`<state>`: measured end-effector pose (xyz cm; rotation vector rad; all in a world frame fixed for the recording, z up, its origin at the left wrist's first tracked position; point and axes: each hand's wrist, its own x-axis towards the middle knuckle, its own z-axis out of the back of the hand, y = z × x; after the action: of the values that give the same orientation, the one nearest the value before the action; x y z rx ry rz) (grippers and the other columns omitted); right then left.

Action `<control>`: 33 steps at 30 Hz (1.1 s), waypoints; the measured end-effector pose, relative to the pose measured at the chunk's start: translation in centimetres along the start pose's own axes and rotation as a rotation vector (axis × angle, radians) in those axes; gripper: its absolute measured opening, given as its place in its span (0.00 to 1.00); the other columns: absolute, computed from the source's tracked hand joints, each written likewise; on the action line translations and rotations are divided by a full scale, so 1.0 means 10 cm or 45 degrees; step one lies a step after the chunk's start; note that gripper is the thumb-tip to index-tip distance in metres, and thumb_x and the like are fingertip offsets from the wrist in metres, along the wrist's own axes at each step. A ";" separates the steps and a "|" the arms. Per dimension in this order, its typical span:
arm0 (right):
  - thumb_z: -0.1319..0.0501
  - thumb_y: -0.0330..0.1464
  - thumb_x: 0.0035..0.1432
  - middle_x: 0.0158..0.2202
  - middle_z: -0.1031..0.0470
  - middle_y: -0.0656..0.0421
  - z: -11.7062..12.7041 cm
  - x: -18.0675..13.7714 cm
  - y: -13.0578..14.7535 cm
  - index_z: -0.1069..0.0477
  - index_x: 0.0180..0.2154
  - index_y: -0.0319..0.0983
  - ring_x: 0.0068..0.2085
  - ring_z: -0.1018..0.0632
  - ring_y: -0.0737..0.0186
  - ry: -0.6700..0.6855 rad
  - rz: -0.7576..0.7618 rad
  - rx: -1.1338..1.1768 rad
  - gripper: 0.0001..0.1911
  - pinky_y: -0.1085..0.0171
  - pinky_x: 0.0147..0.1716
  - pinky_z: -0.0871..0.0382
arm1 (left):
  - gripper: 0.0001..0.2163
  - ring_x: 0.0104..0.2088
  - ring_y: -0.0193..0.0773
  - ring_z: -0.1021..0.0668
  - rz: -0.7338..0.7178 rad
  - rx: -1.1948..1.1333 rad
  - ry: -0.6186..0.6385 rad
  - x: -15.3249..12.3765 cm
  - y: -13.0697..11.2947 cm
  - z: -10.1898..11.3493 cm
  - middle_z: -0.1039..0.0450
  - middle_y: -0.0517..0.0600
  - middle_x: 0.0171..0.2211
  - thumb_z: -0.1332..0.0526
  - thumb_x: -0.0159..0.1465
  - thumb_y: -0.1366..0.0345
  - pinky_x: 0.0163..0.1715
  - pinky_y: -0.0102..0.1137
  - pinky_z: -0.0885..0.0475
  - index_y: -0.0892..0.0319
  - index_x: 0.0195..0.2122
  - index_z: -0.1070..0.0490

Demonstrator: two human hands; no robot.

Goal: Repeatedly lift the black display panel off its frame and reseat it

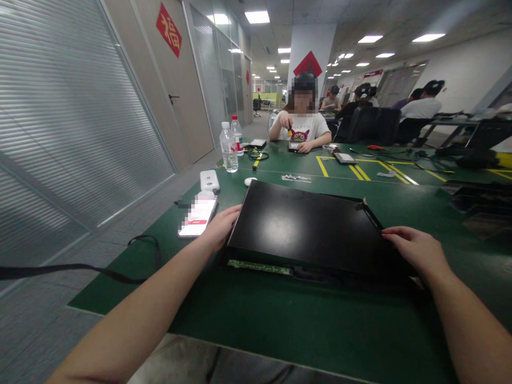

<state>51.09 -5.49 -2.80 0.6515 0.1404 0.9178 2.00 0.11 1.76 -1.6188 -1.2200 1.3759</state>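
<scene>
A flat black screen panel (316,226) lies tilted in front of me, its glossy face up and a ceiling light mirrored in it. Along its near edge shows a strip of green circuit board (259,266). My left hand (221,228) is closed on the panel's left edge, the fingers partly hidden. On the opposite side, my right hand (418,250) pinches the right edge, where a thin black frame (372,217) stands out from the panel. Whether the right fingers hold panel, frame or both, I cannot tell.
Left of the panel, a lit phone (198,216) and a white power bank (209,180) lie on the green table (280,320). Two bottles (229,149) stand behind them. Across the table a person (300,125) handles a small device. Dark flat parts (480,202) are stacked at right.
</scene>
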 end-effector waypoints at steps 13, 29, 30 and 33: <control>0.35 0.45 0.44 0.34 0.15 0.54 0.00 0.01 0.01 0.14 0.28 0.48 0.40 0.19 0.46 -0.006 0.002 0.018 0.13 0.53 0.42 0.27 | 0.22 0.43 0.49 0.09 -0.057 0.035 0.140 0.09 0.07 0.12 0.09 0.57 0.46 0.24 0.62 0.68 0.38 0.34 0.15 0.59 0.58 0.14; 0.36 0.46 0.44 0.34 0.15 0.53 -0.01 -0.01 0.01 0.15 0.29 0.47 0.39 0.19 0.46 0.006 0.024 0.013 0.15 0.54 0.41 0.27 | 0.27 0.46 0.51 0.09 -0.159 0.079 0.267 0.16 0.13 0.24 0.10 0.56 0.47 0.18 0.59 0.65 0.47 0.38 0.13 0.56 0.60 0.15; 0.36 0.46 0.45 0.34 0.15 0.53 -0.02 -0.01 0.01 0.15 0.29 0.47 0.39 0.19 0.46 0.001 0.026 0.015 0.15 0.54 0.41 0.27 | 0.27 0.45 0.51 0.09 -0.167 0.075 0.266 0.15 0.12 0.24 0.10 0.56 0.47 0.19 0.59 0.66 0.46 0.38 0.13 0.57 0.60 0.15; 0.36 0.46 0.44 0.34 0.15 0.54 -0.02 -0.01 0.02 0.15 0.29 0.48 0.39 0.18 0.46 -0.002 0.018 0.029 0.14 0.53 0.41 0.27 | 0.26 0.47 0.50 0.09 -0.198 0.057 0.284 0.11 0.11 0.21 0.10 0.56 0.48 0.19 0.59 0.66 0.46 0.36 0.13 0.57 0.60 0.15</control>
<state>50.79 -5.41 -2.81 0.6752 0.1448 0.9305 0.16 0.68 -0.04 -1.5646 -1.1482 1.0873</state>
